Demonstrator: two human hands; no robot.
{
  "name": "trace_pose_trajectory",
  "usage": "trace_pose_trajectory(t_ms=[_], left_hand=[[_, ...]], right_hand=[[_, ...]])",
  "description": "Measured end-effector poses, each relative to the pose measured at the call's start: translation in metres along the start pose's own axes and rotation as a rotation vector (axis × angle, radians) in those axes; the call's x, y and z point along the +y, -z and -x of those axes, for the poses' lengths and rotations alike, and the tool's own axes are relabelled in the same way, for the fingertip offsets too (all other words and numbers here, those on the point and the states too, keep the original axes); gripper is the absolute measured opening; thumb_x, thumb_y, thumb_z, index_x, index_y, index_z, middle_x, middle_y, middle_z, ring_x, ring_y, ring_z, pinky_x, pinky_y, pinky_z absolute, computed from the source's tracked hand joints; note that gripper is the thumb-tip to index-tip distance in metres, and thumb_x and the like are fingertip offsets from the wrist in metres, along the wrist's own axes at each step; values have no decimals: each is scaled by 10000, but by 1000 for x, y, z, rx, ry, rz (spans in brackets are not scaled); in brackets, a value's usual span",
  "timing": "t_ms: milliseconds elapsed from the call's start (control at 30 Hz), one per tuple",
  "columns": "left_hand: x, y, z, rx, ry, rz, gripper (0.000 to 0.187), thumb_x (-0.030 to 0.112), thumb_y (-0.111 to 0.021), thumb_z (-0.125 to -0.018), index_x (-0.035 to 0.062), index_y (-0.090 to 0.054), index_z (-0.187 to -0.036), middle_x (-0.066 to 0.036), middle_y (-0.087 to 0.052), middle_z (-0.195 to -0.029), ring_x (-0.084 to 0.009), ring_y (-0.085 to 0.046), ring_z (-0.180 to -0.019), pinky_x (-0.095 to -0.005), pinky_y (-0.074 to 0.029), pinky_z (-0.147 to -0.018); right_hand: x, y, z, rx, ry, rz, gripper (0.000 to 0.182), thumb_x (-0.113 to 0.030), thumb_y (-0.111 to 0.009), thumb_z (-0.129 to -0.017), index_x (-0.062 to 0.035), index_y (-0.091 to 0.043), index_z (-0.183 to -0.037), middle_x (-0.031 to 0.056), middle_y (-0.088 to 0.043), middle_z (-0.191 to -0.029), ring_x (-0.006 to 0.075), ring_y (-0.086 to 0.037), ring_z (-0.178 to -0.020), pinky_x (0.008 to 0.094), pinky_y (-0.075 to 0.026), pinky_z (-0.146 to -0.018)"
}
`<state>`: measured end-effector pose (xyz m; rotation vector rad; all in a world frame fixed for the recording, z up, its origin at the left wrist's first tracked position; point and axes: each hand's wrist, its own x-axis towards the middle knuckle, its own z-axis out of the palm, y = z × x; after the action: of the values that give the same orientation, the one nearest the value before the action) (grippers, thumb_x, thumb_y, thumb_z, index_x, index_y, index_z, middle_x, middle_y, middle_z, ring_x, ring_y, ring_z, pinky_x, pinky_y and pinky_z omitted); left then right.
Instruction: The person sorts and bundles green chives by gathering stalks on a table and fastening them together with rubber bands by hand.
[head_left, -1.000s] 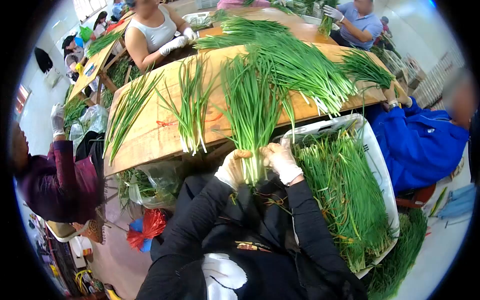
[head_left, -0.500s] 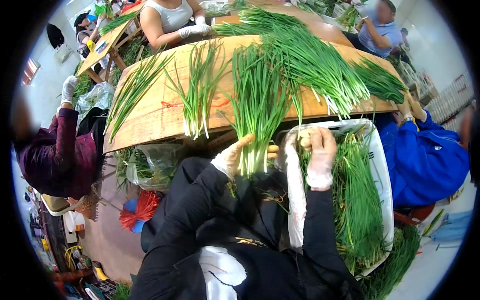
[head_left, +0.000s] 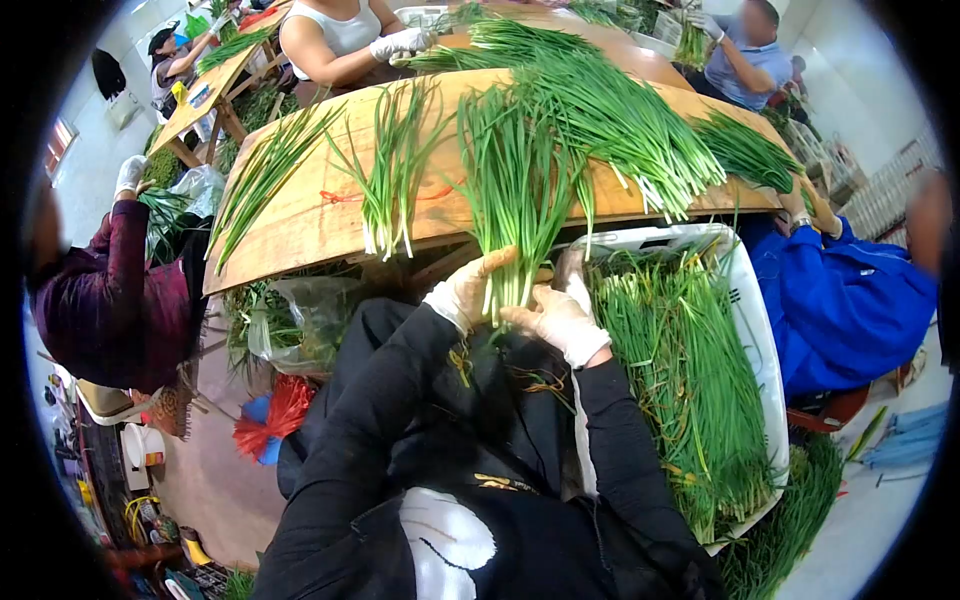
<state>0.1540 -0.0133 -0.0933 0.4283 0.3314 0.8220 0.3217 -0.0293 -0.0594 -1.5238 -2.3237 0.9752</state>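
Note:
A thick bunch of garlic chives (head_left: 512,200) stands with its pale stem ends down at the near table edge and its leaves lying on the wood. My left hand (head_left: 470,288), in a thin pale glove, wraps round the lower stems from the left. From the right, my right hand (head_left: 556,318), gloved too, closes on the same stem ends, thumb in front; some fingers are hidden behind the stalks. Beside the bunch, a thin stalk (head_left: 587,205) hangs over the edge. A smaller chive bundle (head_left: 390,190) lies over a red tie (head_left: 340,197) on the table.
The wooden table (head_left: 290,225) carries a large chive pile (head_left: 640,130) and loose chives (head_left: 265,180). At my right stands a white crate (head_left: 765,370) full of chives. A red string bundle (head_left: 275,415) is low left. People sit at both sides and across.
My right hand has moved left from beside the crate's near corner onto the bunch's stem ends. My left hand keeps its hold. Across the table, a person's gloved hands have shifted right.

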Motion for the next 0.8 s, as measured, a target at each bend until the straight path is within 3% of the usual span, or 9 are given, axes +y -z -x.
trace_pose_trajectory(t_ms=[133,167,267,367,500,567,600,667,800], left_hand=[[-8,7,-7,185,-3,-156,355,200,-586,-825,-32,-535,-1089,-141,-598,-1050,-218,-585,-946,-340,-449,-863],[-10,3,-6,242,-40,-197,366,184,-597,-816,-34,-526,-1102,-144,-599,-1049,-220,-580,-965,-335,-446,-867],[-6,-4,-5,219,-45,-128,366,162,-582,-817,-34,-514,-1118,-150,-596,-1057,-234,-574,-988,-337,-443,-876],[5,-13,14,40,21,1,420,226,-544,-837,-45,-483,-1151,-165,-581,-1084,-269,-558,-1017,-377,-426,-907],[6,-23,21,40,8,-30,458,249,-556,-827,-53,-472,-1161,-179,-563,-1110,-272,-562,-1007,-385,-444,-880],[3,-27,23,45,-21,24,466,239,-562,-820,-57,-467,-1166,-190,-563,-1102,-266,-576,-974,-378,-452,-866],[2,-24,16,-24,27,77,458,234,-562,-819,-47,-471,-1169,-184,-576,-1075,-259,-596,-920,-369,-463,-844],[1,-17,16,-35,34,-2,461,260,-542,-829,-38,-472,-1174,-173,-578,-1075,-261,-586,-941,-372,-453,-853],[-2,-12,10,-8,90,22,465,276,-524,-838,-39,-471,-1176,-176,-572,-1086,-268,-566,-987,-389,-437,-871]], right_hand=[[-12,-9,13,64,44,107,463,-516,-541,-779,-59,-586,-841,137,-596,-650,287,-591,-658,362,-454,-635],[-23,-5,20,42,82,270,419,-469,-533,-809,-54,-592,-803,113,-610,-658,229,-598,-601,329,-454,-577],[-39,15,44,-305,-74,-168,372,-389,-519,-850,-37,-598,-761,60,-615,-657,89,-535,-482,244,-420,-473],[-9,16,54,184,101,-919,308,-288,-452,-908,-51,-592,-770,45,-617,-684,101,-576,-565,247,-462,-511],[4,28,30,725,58,-509,181,-149,-452,-896,-8,-559,-863,25,-526,-626,72,-464,-495,189,-405,-472],[16,22,17,-166,-254,-1915,199,-170,-468,-896,-11,-570,-833,6,-515,-599,82,-471,-495,199,-410,-483],[13,10,15,-168,-12,-1393,352,-348,-469,-892,-24,-559,-786,40,-573,-616,107,-544,-531,241,-446,-467],[-6,3,17,-1,59,-181,404,-415,-469,-876,-35,-583,-798,28,-591,-609,102,-542,-508,211,-420,-466],[8,-4,14,-137,22,-627,462,-466,-416,-885,-51,-601,-796,29,-607,-615,89,-530,-477,189,-392,-442]])
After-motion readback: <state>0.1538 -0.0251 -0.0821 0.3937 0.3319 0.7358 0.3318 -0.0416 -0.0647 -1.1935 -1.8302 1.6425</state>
